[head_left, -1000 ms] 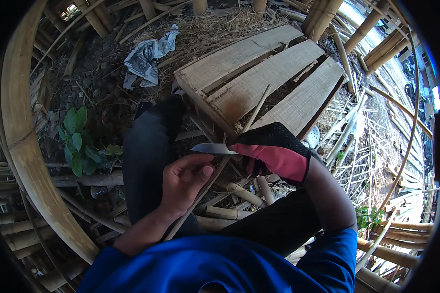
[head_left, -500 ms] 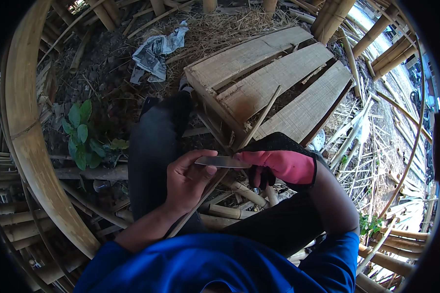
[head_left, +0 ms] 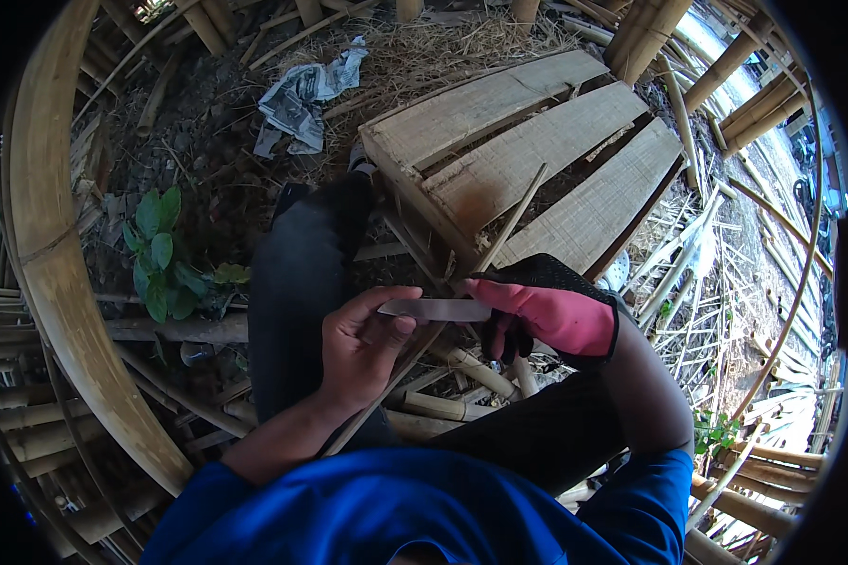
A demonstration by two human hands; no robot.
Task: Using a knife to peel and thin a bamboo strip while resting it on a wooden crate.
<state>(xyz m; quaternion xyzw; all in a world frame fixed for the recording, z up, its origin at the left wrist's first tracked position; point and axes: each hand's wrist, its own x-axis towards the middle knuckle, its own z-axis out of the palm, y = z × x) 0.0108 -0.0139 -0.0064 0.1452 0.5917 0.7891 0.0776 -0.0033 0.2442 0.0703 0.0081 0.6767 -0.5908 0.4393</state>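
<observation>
In front of my lap, a short metal knife blade point(head_left: 433, 310) lies level between my two hands. My bare left hand point(head_left: 366, 344) pinches its left end between thumb and fingers. A pink and black glove covers my right hand point(head_left: 545, 315), which is closed at the blade's other end; any handle is hidden in the glove. A thin bamboo strip point(head_left: 511, 218) slants from my lap, passing beneath the blade and up against the wooden crate point(head_left: 537, 141). Whether the gloved fingers also touch the strip I cannot tell.
The slatted crate stands just beyond my hands. Crumpled newspaper point(head_left: 303, 104) and straw lie on the ground past it. A leafy plant point(head_left: 163, 254) grows at left, near a thick curved bamboo pole point(head_left: 57, 245). Split bamboo scraps point(head_left: 702, 273) litter the right side.
The blade has turned slightly, from tilting down at its right end to nearly level, with a lighter face showing. Both hands stay almost in place.
</observation>
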